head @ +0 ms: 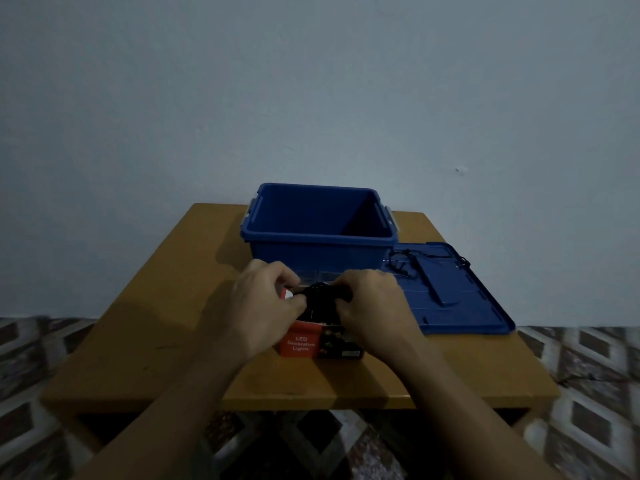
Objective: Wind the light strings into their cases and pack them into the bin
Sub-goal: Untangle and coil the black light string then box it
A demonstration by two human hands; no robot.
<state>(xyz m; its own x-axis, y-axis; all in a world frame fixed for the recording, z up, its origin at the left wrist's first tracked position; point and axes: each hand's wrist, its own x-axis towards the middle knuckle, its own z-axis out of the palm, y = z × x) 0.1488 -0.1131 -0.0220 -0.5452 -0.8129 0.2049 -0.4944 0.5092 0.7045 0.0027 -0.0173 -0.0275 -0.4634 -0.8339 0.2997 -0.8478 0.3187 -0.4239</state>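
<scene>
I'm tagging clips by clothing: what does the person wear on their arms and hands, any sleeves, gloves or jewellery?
Nothing that shows. The left hand and right hand are bare, without gloves. Both forearms are uncovered down to the frame's edge, so no sleeve is in view. No watch, bracelet or ring is visible, though the light is dim.

Home room: tiled floor (588, 358), wooden table (138, 341)
</scene>
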